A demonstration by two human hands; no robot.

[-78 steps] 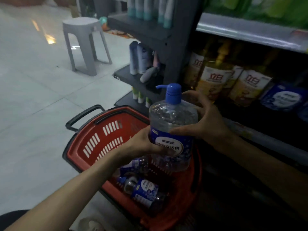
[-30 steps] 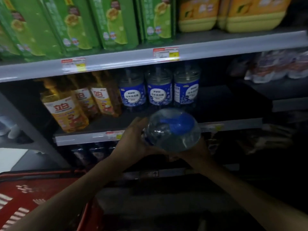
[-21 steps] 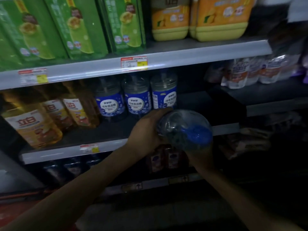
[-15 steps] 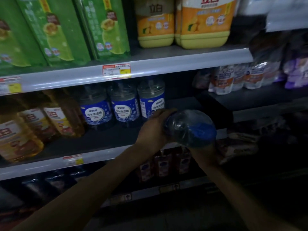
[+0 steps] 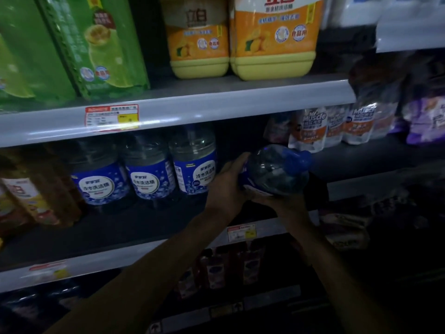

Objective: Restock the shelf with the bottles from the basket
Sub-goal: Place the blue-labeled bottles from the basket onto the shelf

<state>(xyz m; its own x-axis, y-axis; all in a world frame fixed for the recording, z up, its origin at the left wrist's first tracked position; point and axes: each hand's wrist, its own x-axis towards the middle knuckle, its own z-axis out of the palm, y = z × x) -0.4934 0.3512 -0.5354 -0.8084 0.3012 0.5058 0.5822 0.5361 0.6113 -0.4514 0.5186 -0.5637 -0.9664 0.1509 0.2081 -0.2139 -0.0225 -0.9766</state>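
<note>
A clear bottle [image 5: 273, 171] with a blue pump cap and a blue label is held between both hands, tilted with its cap pointing right. My left hand [image 5: 225, 186] grips its left side and my right hand [image 5: 286, 203] cups it from below. It hangs in front of the middle shelf [image 5: 144, 225], at the dark gap just right of three matching clear bottles [image 5: 149, 169] that stand in a row. The basket is out of view.
Amber detergent bottles [image 5: 29, 196] stand at the left of the same shelf, white refill pouches [image 5: 334, 126] at the right. The grey upper shelf [image 5: 192, 109] carries green packs and orange jugs [image 5: 272, 37]. Small dark bottles [image 5: 228, 266] fill the shelf below.
The bottle came up out of the red basket and now sits tilted at the middle shelf. My view swung from the basket to the shelves and closer in.
</note>
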